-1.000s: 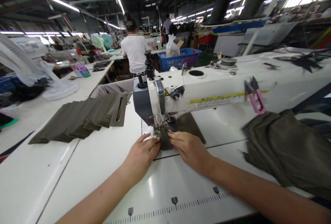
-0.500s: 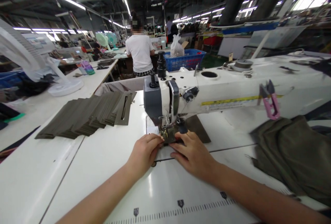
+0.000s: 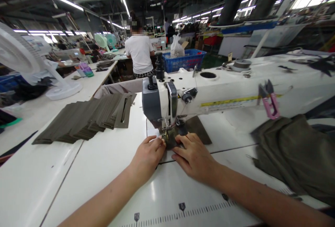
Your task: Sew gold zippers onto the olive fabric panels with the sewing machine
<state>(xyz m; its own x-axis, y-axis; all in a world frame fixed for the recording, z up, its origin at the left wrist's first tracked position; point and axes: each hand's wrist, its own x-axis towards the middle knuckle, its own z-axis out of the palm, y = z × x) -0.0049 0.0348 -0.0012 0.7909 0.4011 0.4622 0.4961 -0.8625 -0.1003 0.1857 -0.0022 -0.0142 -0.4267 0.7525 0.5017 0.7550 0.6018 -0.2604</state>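
A white industrial sewing machine (image 3: 225, 92) stands across the table, its needle head (image 3: 167, 115) in the middle. A small olive fabric piece (image 3: 171, 139) lies under the presser foot. My left hand (image 3: 148, 157) presses on the piece's left edge, fingers bent and close together. My right hand (image 3: 195, 157) lies flat on its right side, fingertips by the foot. A larger dark piece (image 3: 199, 129) lies behind the needle.
A fanned stack of olive cut pieces (image 3: 86, 118) lies at the left. A heap of olive cloth (image 3: 295, 153) sits at the right, pink thread snips (image 3: 269, 103) hanging above it. A white fan (image 3: 31, 66), a blue basket (image 3: 187, 61) and a person in a white shirt (image 3: 138, 54) are behind.
Both hands have slid a little further toward the presser foot with the fabric piece; the view shifted slightly.
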